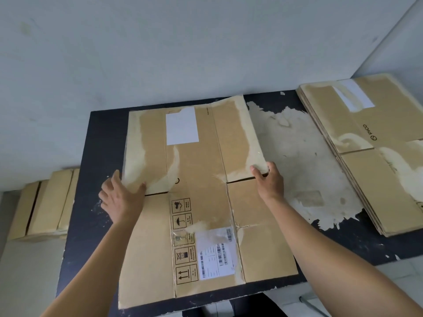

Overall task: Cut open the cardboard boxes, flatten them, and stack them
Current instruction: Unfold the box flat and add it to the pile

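A flattened brown cardboard box lies on the dark table, with a white label near its far end and a shipping label near its front. My left hand holds the near corner of the far left flap, thumb on top. My right hand grips the near corner of the far right flap, fingers curled over its edge. A stack of flattened boxes lies at the table's right end.
Unflattened cardboard boxes stand on the floor to the left of the table. A big pale worn patch covers the tabletop between the box and the stack. A grey wall runs behind the table.
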